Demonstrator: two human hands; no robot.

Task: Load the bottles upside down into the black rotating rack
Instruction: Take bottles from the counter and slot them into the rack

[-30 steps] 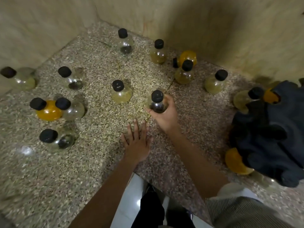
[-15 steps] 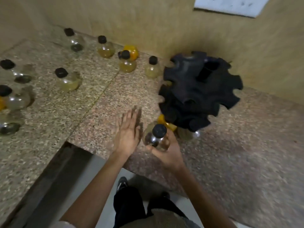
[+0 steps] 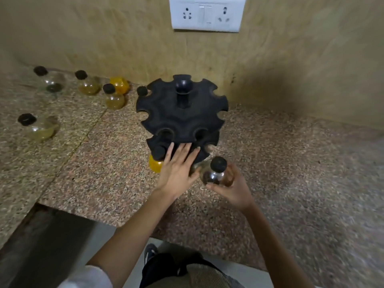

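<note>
The black rotating rack (image 3: 182, 113) stands on the granite counter (image 3: 280, 163), two notched tiers around a knobbed centre post. My right hand (image 3: 232, 188) grips a small clear glass bottle (image 3: 216, 173) with a black cap, upright, just in front of the rack's right side. My left hand (image 3: 178, 169) is flat with fingers spread, fingertips touching the lower tier's front edge. An orange-filled bottle (image 3: 155, 165) sits low at the rack's front left, below a black cap.
Several black-capped bottles stand to the left along the wall: a clear one (image 3: 53, 82), amber ones (image 3: 87, 85) (image 3: 114, 99), an orange one (image 3: 120, 85), and one nearer (image 3: 38, 128). A wall socket plate (image 3: 207, 13) is above. The counter edge (image 3: 99, 215) drops off in front.
The view swung right from the bottle cluster to the rack. My right hand carried the clear bottle along to the rack's front. My left hand lifted off the counter onto the lower tier.
</note>
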